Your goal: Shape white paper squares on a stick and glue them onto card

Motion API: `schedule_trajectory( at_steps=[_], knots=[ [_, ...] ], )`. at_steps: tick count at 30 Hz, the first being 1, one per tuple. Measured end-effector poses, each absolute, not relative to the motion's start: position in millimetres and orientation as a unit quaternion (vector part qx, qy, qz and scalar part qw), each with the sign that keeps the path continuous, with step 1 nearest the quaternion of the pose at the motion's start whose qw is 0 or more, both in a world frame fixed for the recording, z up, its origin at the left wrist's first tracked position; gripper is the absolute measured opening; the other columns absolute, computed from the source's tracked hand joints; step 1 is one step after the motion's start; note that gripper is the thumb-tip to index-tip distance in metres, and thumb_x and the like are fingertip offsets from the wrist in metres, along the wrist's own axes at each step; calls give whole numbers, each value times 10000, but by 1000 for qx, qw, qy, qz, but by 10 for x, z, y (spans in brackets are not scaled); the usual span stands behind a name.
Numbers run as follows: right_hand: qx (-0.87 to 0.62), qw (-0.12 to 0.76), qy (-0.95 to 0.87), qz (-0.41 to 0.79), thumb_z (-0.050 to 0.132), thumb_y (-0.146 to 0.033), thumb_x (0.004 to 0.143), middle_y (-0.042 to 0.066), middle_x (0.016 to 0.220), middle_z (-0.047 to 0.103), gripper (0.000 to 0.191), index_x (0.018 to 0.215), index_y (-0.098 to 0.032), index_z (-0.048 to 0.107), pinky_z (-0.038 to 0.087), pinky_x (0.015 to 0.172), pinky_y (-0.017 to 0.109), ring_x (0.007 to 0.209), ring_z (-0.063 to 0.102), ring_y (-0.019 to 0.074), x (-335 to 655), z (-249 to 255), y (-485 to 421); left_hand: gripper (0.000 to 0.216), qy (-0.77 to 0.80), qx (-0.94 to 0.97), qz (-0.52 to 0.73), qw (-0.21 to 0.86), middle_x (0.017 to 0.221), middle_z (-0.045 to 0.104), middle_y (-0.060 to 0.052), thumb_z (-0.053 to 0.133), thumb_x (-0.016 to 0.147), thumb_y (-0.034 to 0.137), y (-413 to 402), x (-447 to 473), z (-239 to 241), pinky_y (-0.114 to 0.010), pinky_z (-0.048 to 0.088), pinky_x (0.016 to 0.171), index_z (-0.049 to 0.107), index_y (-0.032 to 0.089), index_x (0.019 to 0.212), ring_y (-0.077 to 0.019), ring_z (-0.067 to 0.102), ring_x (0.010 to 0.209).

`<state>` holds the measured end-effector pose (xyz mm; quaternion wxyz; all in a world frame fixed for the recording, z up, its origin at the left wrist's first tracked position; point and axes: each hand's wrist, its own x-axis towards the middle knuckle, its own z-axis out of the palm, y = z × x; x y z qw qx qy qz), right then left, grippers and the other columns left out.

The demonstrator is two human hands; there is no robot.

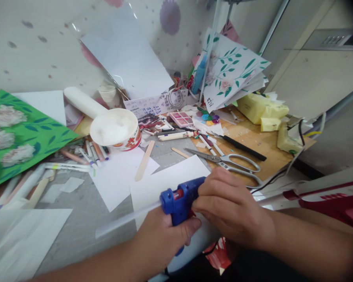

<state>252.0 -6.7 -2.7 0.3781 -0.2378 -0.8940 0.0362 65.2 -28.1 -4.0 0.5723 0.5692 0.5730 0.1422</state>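
Note:
A blue glue gun [181,203] is held over the near edge of the table, its front end to the right. My left hand [164,235] is wrapped round its handle, thumb across the near side. A translucent glue stick [126,219] juts from its back end toward the left. My right hand [223,199] is closed at the front of the gun, fingers bent over it. The nozzle and whatever the right fingertips grip are hidden. White paper sheets [164,178] lie just beyond the gun. Silver scissors [232,161] lie partly open beyond my right hand.
A paper tub [129,145] of white material stands behind a wooden stick [144,160]. Green paper with fluffy flowers [53,133] leans at left, near scattered markers [91,152]. A black-handled knife [244,149], a pink palette [181,119] and yellow tissue packs [261,109] lie at the back right.

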Motion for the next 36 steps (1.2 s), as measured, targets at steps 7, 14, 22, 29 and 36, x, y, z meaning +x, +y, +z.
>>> schedule_trajectory(
  at_steps=[7, 14, 22, 29, 36],
  knots=[
    [-258, 465, -844, 76, 651, -61, 776, 15, 763, 538, 144, 804, -174, 565, 453, 681, 339, 702, 518, 142, 2532, 59, -71, 330, 554, 511, 157, 638, 544, 578, 2, 581, 743, 461, -225, 630, -27, -235, 386, 505, 555, 173, 582, -120, 490, 500],
    [-279, 447, -839, 133, 665, -25, 765, -6, 698, 546, 188, 748, -179, 558, 455, 612, 268, 662, 543, 120, 2661, 213, -8, 355, 540, 486, 215, 653, 513, 584, -17, 578, 737, 492, -232, 608, -116, -257, 385, 541, 578, 154, 630, -144, 538, 533],
    [-240, 389, -879, 132, 635, -215, 877, 7, 695, 634, 78, 812, -173, 626, 441, 680, 307, 621, 567, 112, 2728, 201, -73, 407, 511, 459, 261, 678, 474, 566, -11, 625, 721, 491, -245, 590, -165, -244, 387, 532, 557, 152, 508, -137, 551, 521],
    [-237, 277, -920, 144, 572, -182, 900, 40, 698, 660, 98, 941, -138, 649, 455, 632, 266, 633, 580, 131, 2843, 78, -42, 371, 501, 344, 403, 685, 422, 543, 19, 652, 736, 414, -171, 624, -114, -280, 489, 723, 551, 171, 475, -118, 544, 489],
    [-254, 100, -917, 290, 675, -341, 817, 171, 1355, 539, 552, 1309, -127, 542, 371, 1060, 424, 1259, 493, 280, 2774, -23, -188, 348, 464, 295, 437, 712, 415, 534, 25, 620, 781, 356, -109, 613, -138, -365, 458, 948, 567, 172, 490, -120, 533, 469]
  ],
)
